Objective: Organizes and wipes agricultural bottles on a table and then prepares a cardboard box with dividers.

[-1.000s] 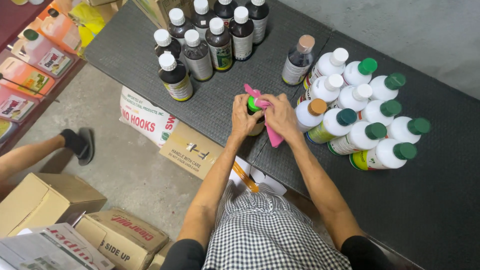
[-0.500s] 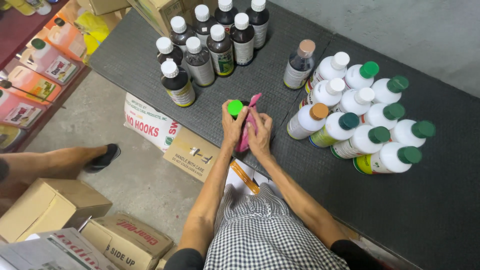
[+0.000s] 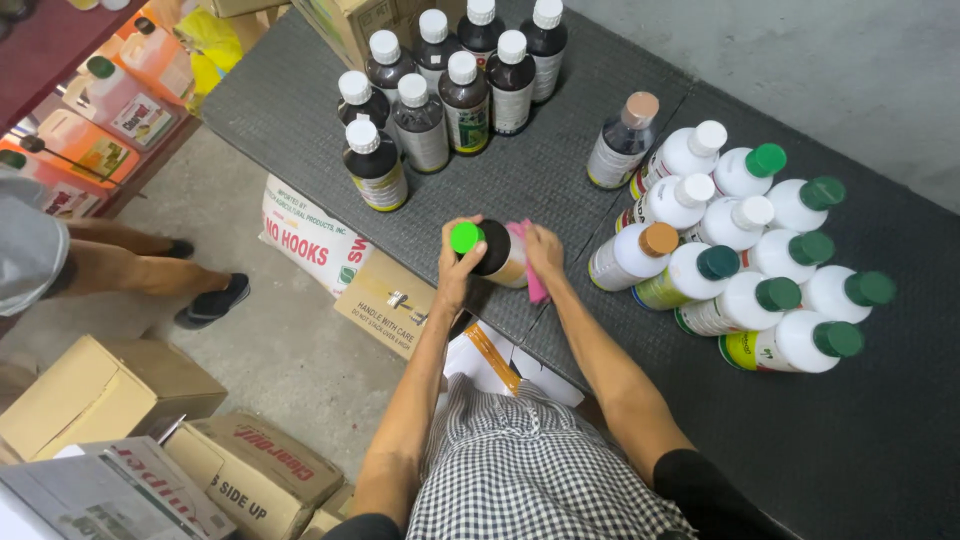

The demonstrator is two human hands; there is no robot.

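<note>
My left hand (image 3: 457,262) grips a dark bottle with a bright green cap (image 3: 483,245), tilted near the front edge of the dark table (image 3: 560,170). A pink cloth (image 3: 528,258) is pressed against the bottle's side by my right hand (image 3: 545,250). Both hands sit in the gap between two bottle groups.
Several dark bottles with white caps (image 3: 440,95) stand at the back left. White bottles with green, white and orange caps (image 3: 745,255) crowd the right. A brown-capped bottle (image 3: 620,145) stands between. Cardboard boxes (image 3: 250,470) lie on the floor; another person's legs (image 3: 150,275) are at left.
The green-capped bottle has shifted left and tilted in my hands. The pink cloth has moved along its side. The other person's legs have stepped further into view at left.
</note>
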